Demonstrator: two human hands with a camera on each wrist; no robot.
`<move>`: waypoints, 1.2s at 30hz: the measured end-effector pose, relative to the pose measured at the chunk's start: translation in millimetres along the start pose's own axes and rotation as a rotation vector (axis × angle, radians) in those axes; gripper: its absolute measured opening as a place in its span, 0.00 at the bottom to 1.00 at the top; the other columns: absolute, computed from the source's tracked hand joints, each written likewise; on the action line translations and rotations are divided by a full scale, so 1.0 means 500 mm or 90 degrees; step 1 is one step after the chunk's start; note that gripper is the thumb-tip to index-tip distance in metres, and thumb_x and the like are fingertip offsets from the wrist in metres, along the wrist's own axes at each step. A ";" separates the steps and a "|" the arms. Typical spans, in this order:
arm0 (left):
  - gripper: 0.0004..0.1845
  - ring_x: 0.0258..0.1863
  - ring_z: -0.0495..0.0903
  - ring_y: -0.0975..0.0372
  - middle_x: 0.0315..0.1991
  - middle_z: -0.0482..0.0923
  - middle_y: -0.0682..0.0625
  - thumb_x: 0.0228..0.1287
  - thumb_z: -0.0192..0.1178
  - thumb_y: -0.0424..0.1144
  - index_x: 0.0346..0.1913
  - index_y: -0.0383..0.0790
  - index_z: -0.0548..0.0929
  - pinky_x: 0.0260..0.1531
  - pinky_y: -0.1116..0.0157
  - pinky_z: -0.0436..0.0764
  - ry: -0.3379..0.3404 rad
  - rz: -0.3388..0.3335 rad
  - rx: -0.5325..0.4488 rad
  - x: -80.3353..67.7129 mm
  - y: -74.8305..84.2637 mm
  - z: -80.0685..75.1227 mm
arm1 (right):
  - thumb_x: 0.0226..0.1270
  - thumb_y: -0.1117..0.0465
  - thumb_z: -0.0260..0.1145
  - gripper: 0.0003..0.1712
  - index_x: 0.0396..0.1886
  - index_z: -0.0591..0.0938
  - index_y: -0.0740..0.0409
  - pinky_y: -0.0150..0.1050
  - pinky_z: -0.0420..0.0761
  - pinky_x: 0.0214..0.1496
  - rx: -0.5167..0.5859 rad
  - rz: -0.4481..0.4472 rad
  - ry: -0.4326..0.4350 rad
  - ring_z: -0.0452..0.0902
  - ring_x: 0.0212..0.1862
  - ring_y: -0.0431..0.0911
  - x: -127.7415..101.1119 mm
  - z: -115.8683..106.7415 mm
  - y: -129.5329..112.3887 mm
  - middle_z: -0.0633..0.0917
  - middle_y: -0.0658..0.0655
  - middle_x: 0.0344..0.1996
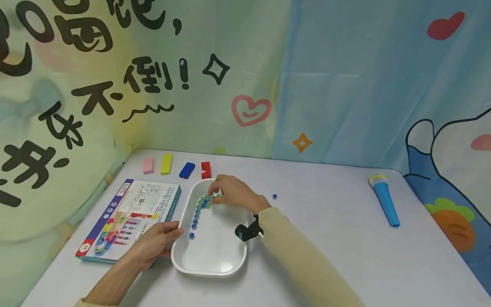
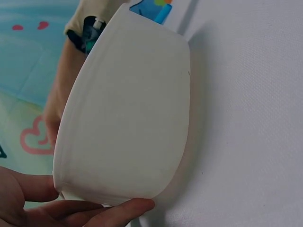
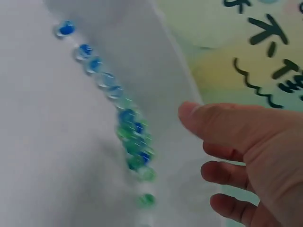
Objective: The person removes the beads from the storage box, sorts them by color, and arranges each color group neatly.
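A white tray point(image 1: 215, 253) with rounded corners is held at its left side by my left hand point(image 1: 155, 243), thumb at the rim and fingers against the outside wall. In the left wrist view the tray's outer surface point(image 2: 128, 109) fills the middle, with the fingers along its lower edge. Blue and green glass marbles point(image 3: 135, 137) lie in a line along the tray's left wall, bunched toward the far end. Over that far end is my right hand point(image 1: 235, 194), fingers loosely bent. The right wrist view shows thumb and fingers apart with nothing between them.
A flat printed box point(image 1: 153, 200) lies left of the tray. Behind stand pink point(image 1: 148, 166), yellow point(image 1: 166, 164), blue point(image 1: 187, 170) and red point(image 1: 206, 166) blocks. One blue marble point(image 1: 274, 196) sits on the table to the right, a blue toy microphone point(image 1: 386, 202) farther right.
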State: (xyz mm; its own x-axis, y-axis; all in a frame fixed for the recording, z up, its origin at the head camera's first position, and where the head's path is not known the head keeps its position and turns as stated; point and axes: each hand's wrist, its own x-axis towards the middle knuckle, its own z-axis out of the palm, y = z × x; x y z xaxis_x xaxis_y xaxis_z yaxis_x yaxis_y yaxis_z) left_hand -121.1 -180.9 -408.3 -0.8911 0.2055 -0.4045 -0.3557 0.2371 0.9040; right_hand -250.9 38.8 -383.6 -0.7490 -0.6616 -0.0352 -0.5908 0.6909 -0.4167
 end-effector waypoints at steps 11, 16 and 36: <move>0.27 0.40 0.83 0.57 0.52 0.80 0.35 0.73 0.50 0.38 0.68 0.24 0.64 0.34 0.57 0.85 0.030 -0.007 0.008 -0.001 -0.004 0.000 | 0.60 0.56 0.72 0.12 0.42 0.86 0.54 0.37 0.77 0.40 0.093 0.054 0.164 0.77 0.39 0.45 -0.143 -0.093 0.186 0.84 0.55 0.41; 0.27 0.40 0.83 0.58 0.53 0.79 0.35 0.73 0.50 0.38 0.68 0.23 0.64 0.34 0.57 0.85 0.021 -0.002 0.009 -0.004 -0.003 -0.002 | 0.61 0.57 0.70 0.11 0.42 0.86 0.55 0.37 0.75 0.40 0.106 0.151 0.163 0.77 0.41 0.47 -0.196 -0.078 0.268 0.84 0.55 0.42; 0.27 0.41 0.83 0.58 0.53 0.79 0.35 0.74 0.50 0.38 0.68 0.23 0.64 0.36 0.56 0.86 0.017 -0.005 -0.004 0.003 -0.007 0.002 | 0.62 0.55 0.70 0.12 0.42 0.85 0.54 0.37 0.70 0.44 0.137 0.198 0.155 0.69 0.41 0.47 -0.211 0.010 0.335 0.77 0.57 0.42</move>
State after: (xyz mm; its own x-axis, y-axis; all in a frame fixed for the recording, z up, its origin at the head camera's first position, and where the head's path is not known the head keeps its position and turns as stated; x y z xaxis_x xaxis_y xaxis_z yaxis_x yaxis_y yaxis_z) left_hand -121.0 -180.6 -412.4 -0.8958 0.1779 -0.4073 -0.3638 0.2328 0.9019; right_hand -269.3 222.7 -454.2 -0.9450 -0.3268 0.0158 -0.2702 0.7523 -0.6009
